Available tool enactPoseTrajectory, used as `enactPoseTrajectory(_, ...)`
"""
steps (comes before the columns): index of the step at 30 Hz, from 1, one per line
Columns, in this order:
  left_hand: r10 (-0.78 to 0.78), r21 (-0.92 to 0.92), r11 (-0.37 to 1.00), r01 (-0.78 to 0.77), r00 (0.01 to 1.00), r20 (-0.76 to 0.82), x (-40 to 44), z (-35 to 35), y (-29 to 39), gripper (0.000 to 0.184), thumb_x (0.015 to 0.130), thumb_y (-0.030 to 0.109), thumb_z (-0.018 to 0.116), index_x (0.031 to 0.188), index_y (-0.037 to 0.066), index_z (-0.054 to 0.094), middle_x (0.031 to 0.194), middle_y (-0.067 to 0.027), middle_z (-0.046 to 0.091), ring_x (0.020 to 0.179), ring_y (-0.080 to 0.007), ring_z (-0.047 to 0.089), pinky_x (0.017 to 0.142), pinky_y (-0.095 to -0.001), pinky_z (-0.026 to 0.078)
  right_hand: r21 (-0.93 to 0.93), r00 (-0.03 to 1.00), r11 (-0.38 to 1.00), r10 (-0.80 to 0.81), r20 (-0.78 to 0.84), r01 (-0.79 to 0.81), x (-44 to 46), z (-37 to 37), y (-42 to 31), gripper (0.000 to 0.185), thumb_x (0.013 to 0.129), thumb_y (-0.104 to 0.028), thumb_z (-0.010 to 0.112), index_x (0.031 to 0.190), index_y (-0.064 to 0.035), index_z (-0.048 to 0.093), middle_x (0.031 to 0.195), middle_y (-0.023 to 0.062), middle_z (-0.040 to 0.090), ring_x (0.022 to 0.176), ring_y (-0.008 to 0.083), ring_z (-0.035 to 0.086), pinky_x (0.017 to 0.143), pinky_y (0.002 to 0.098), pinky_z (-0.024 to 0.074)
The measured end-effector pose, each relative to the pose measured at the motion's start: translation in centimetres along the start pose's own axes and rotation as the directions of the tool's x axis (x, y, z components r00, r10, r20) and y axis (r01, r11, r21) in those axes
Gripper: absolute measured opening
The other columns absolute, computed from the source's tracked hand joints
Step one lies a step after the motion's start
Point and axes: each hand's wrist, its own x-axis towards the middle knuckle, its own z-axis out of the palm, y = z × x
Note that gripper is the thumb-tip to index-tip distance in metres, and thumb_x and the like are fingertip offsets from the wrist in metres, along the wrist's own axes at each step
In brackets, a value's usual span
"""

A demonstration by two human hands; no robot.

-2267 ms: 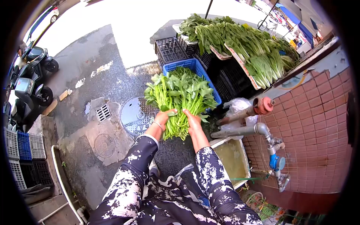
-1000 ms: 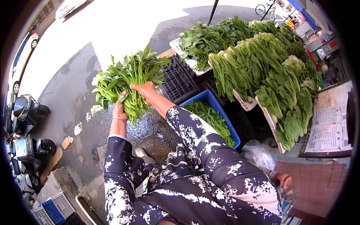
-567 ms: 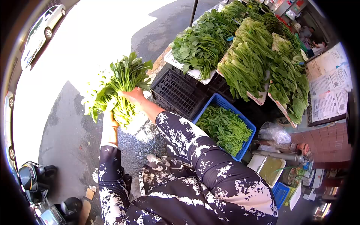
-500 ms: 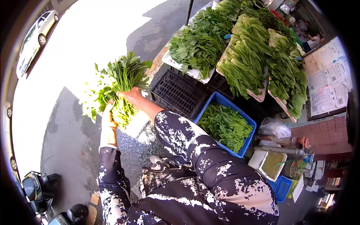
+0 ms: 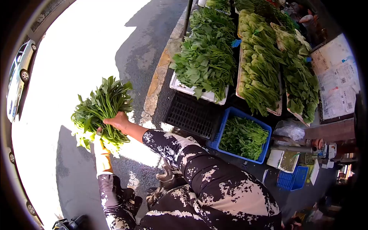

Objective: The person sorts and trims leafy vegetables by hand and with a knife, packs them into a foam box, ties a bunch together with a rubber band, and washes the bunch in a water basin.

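A big bunch of leafy greens point(image 5: 105, 101) is held out in front of me over the sunlit ground, leaves pointing away and thin stems toward me. My right hand point(image 5: 119, 122) is closed around the stems on the near right side. From below and to the left, my left hand point(image 5: 99, 143) grips the same bunch, its fingers partly hidden by stems and washed out by glare. To the right, a blue crate point(image 5: 264, 124) holds loose greens of a similar look.
Beside the blue crate lies a black plastic crate point(image 5: 191, 115). Beyond it, white foam trays point(image 5: 184, 88) are heaped with greens, near lettuce-like bundles point(image 5: 258, 65). A paper-covered board point(image 5: 337, 76) stands right. A car point(image 5: 21, 80) is parked far left; a pole point(image 5: 187, 17) rises ahead.
The view has turned, so the stall and crates shift in the picture. Both hands still grip the greens, which now appear lower and farther left.
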Motion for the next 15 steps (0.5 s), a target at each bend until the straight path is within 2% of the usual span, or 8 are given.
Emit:
enactPoseTrajectory(1, -0.025, -0.045, 0.999, 0.025, 1.000, 0.011, -1.4, -0.2, -0.8, 0.043, 0.076, 0.012, 0.064, 0.114, 0.002, 0.048, 0.103, -0.0116, 0.059, 0.087, -0.0263, 0.060, 0.077, -0.0404, 0.051, -0.117, 1.000, 0.993, -0.018, 0.023, 0.021, -0.9, 0.0, 4.9, 0.045, 0.060, -0.025, 0.076, 0.037, -0.0098, 0.040, 0.039, 0.0015, 0.042, 0.033, 0.0106, 0.032, 0.034, 0.0306, 0.0248)
enactPoseTrajectory(3, -0.115, -0.054, 0.992, 0.117, 0.992, 0.049, 1.1, 1.1, 2.2, 0.037, 0.080, 0.018, 0.060, 0.111, 0.002, 0.050, 0.101, -0.0118, 0.060, 0.085, -0.0259, 0.061, 0.077, -0.0408, 0.051, -0.108, 0.999, 0.993, 0.047, 0.022, -0.045, 1.4, 1.7, 2.6, 0.045, 0.060, -0.026, 0.076, 0.037, -0.0092, 0.041, 0.040, 0.0017, 0.043, 0.033, 0.0110, 0.034, 0.034, 0.0318, 0.0263)
enactPoseTrajectory(5, -0.189, -0.057, 0.979, 0.196, 0.976, 0.109, 5.0, 1.4, 4.0, 0.035, 0.082, 0.027, 0.057, 0.108, 0.003, 0.053, 0.101, -0.0111, 0.061, 0.083, -0.0263, 0.061, 0.076, -0.0401, 0.052, -0.139, 0.998, 0.990, -0.012, -0.054, 0.004, 4.0, 2.4, 0.0, 0.047, 0.059, -0.029, 0.077, 0.037, -0.0119, 0.039, 0.039, 0.0027, 0.041, 0.034, 0.0123, 0.034, 0.035, 0.0328, 0.0293)
enactPoseTrajectory(8, -0.193, -0.083, 0.973, 0.214, 0.960, 0.205, 7.7, 3.2, 4.0, 0.033, 0.085, 0.027, 0.053, 0.107, 0.003, 0.054, 0.102, -0.0109, 0.061, 0.086, -0.0248, 0.061, 0.077, -0.0389, 0.051, -0.142, 0.990, 0.981, -0.139, -0.030, 0.133, 6.0, 1.4, -1.5, 0.037, 0.058, -0.028, 0.078, 0.057, -0.0031, 0.051, 0.053, 0.0058, 0.050, 0.045, 0.0133, 0.044, 0.040, 0.0318, 0.0373)
enactPoseTrajectory(9, -0.221, -0.056, 0.970, 0.236, 0.955, 0.195, 8.5, 4.8, 5.2, 0.034, 0.084, 0.027, 0.053, 0.107, 0.003, 0.053, 0.100, -0.0115, 0.061, 0.083, -0.0262, 0.061, 0.075, -0.0393, 0.052, -0.123, 0.994, 0.987, -0.103, -0.026, 0.100, 7.1, 1.3, -2.6, 0.042, 0.058, -0.029, 0.078, 0.069, 0.0027, 0.052, 0.061, 0.0086, 0.053, 0.052, 0.0141, 0.047, 0.044, 0.0319, 0.0397)
enactPoseTrajectory(12, -0.268, 0.029, 0.963, 0.269, 0.932, 0.244, 14.1, 8.6, 7.3, 0.033, 0.085, 0.026, 0.052, 0.108, 0.003, 0.052, 0.099, -0.0119, 0.061, 0.083, -0.0260, 0.061, 0.075, -0.0394, 0.052, -0.018, 0.955, 0.979, -0.204, -0.214, 0.205, 11.1, 0.8, -5.8, 0.044, 0.059, -0.027, 0.080, 0.071, 0.0050, 0.053, 0.064, 0.0082, 0.054, 0.057, 0.0145, 0.050, 0.051, 0.0297, 0.0424)
enactPoseTrajectory(14, -0.305, 0.094, 0.952, 0.291, 0.901, 0.307, 17.6, 12.2, 8.3, 0.031, 0.085, 0.024, 0.052, 0.107, 0.003, 0.052, 0.099, -0.0118, 0.061, 0.083, -0.0254, 0.061, 0.075, -0.0388, 0.052, 0.169, 0.952, 0.946, -0.246, -0.181, 0.277, 14.4, -0.5, -7.8, 0.031, 0.066, -0.017, 0.075, 0.083, 0.0043, 0.059, 0.071, 0.0054, 0.060, 0.063, 0.0124, 0.055, 0.057, 0.0286, 0.0453)
enactPoseTrajectory(15, -0.285, 0.117, 0.958, 0.260, 0.887, 0.364, 15.8, 13.1, 7.5, 0.030, 0.085, 0.024, 0.052, 0.106, 0.003, 0.052, 0.098, -0.0116, 0.061, 0.083, -0.0251, 0.061, 0.075, -0.0381, 0.052, 0.153, 0.939, 0.937, -0.285, -0.192, 0.315, 12.4, -1.4, -7.9, 0.030, 0.066, -0.016, 0.075, 0.084, 0.0029, 0.060, 0.074, 0.0056, 0.060, 0.063, 0.0130, 0.055, 0.057, 0.0287, 0.0453)
